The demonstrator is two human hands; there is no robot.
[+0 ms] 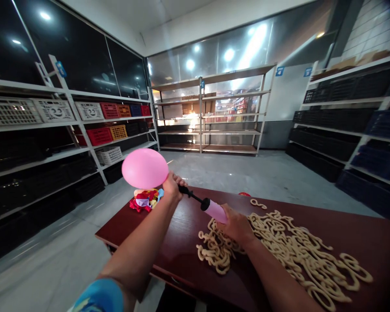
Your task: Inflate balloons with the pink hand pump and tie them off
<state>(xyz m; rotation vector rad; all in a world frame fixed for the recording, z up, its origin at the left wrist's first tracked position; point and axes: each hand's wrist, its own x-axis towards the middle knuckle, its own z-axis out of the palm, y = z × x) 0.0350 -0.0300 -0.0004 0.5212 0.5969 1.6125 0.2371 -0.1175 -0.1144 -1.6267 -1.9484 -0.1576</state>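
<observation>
A pink balloon (pixel 144 168), partly inflated, sticks out to the left of my left hand (pixel 173 186). The fingers of that hand are closed around the balloon's neck and the black end of a hand balloon pump (pixel 214 210); the exact joint between them is hidden. My right hand (pixel 235 224) is wrapped round the pump's pink barrel, and a length of black rod shows between the two hands. Below and beside my right hand lies a heap of beige, curly long balloons (pixel 295 251). Flat balloons of several colours (pixel 144 200) are piled near the table's left end.
The dark red table (pixel 182 234) stretches across in front of me. A small red thing (pixel 244 194) sits at its far edge. Shelves with crates (pixel 99 136) stand on the left, a rack (pixel 211 108) at the back, and shelves with dark bins (pixel 331 121) on the right.
</observation>
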